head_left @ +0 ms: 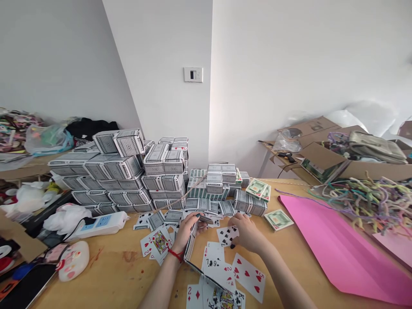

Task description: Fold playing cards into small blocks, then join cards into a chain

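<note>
My left hand (186, 231), with a red cord at the wrist, is closed around a few playing cards (206, 219), seen nearly edge-on. A long folded strip of joined cards (190, 249) with patterned backs runs down from that hand over the loose cards. My right hand (247, 231) pinches a black-suited playing card (226, 235) between thumb and fingers, just above the table. Below the hands lie loose face-up cards, among them a five of hearts (248, 274) and a two of diamonds (194, 296). More face-up cards (157, 242) lie left of my left hand.
Tall stacks of card-covered blocks (112, 167) stand at the back left, with lower ones (222, 176) behind my hands. Green card boxes (278, 219) and a pink sheet (328, 249) lie on the right. A white power strip (99, 225) sits left; tangled fuzzy strands (367, 201) fill the far right.
</note>
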Demonstrator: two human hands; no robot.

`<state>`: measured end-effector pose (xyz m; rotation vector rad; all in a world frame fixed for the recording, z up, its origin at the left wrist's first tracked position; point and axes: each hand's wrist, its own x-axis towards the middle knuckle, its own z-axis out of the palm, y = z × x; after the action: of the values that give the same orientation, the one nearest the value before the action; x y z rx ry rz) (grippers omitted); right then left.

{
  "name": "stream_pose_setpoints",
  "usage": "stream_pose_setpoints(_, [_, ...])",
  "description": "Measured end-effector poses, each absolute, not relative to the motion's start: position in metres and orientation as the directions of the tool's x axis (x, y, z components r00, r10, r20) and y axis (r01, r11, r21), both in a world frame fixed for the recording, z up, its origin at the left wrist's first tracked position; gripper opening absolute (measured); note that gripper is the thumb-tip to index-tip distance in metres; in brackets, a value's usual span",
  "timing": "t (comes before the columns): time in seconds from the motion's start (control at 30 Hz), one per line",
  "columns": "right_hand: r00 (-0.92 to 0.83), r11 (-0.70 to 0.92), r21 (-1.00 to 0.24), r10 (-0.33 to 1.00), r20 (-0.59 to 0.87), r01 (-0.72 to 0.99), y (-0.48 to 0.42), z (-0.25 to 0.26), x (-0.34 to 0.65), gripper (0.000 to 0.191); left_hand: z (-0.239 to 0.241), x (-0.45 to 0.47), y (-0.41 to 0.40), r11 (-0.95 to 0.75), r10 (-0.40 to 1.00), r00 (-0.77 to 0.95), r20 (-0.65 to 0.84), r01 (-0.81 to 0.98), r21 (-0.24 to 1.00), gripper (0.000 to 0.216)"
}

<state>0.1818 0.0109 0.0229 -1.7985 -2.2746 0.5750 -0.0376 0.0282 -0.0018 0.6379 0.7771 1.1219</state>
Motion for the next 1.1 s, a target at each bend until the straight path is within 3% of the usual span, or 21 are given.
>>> stream_pose_setpoints(0.1, [-0.255,0.171,-0.408,0.953,-0.163,0.897,0.011,0.029,0.185,0.048,0.0,-0.037,0.028,0.319,0.946,0.236,-0.223,-0.541,0.778,0.023])
stream_pose_setpoints(0.47, [-0.164,0.058,-0.356,0.947,-0.277,0.933,0.012,0.029,0.182,0.027,-0.003,-0.038,0.029,0.315,0.945,0.251,-0.209,-0.529,0.788,0.022])
stream_pose_setpoints(0.57, [-0.202,0.103,-0.388,0.953,-0.225,0.916,0.01,0.033,0.181,0.025,-0.003,-0.039,0.029,0.322,0.943,0.254,-0.215,-0.536,0.78,0.021])
stream_pose_setpoints(0.7, [-0.257,0.145,-0.527,0.955,-0.146,0.838,0.006,0.043,0.179,0.008,-0.005,-0.042,0.03,0.348,0.936,0.253,-0.243,-0.577,0.739,0.019])
stream_pose_setpoints(0.83, [-0.264,0.226,-0.635,0.964,0.036,0.739,0.003,0.052,0.173,0.009,-0.01,-0.044,0.033,0.375,0.926,0.228,-0.301,-0.649,0.662,0.016])
stream_pose_setpoints(0.97, [-0.221,0.272,-0.637,0.962,0.16,0.721,0.002,0.054,0.168,0.014,-0.014,-0.044,0.035,0.369,0.922,0.196,-0.334,-0.705,0.605,0.016])
stream_pose_setpoints(1.1, [-0.213,0.27,-0.59,0.963,0.167,0.761,0.004,0.048,0.165,0.019,-0.011,-0.044,0.034,0.377,0.92,0.199,-0.338,-0.688,0.62,0.017])
